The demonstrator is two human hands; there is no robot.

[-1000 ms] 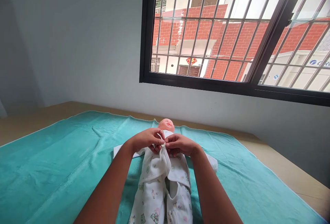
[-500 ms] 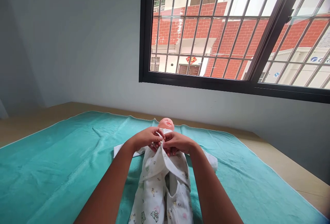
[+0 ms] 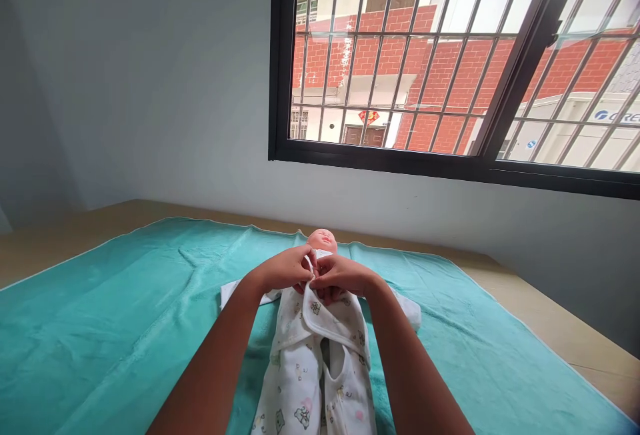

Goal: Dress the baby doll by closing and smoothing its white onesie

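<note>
Doll (image 3: 323, 240) face-up on green blanket (image 3: 125, 301), head by far edge. Left hand (image 3: 290, 268) and right hand (image 3: 345, 276) pinch white top (image 3: 330, 320) at chest. Apparently fastening its front; calls for keeping overlapped edges aligned.

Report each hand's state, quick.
Left hand: closed, fingers pinching the white top at the front.
Right hand: closed, also pinching the white top there.

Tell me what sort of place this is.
An indoor room, perhaps a bedroom or practice room: a doll in printed clothes lies on a teal blanket spread over a wood-coloured surface, and a barred window looks out on red brickwork.
</note>
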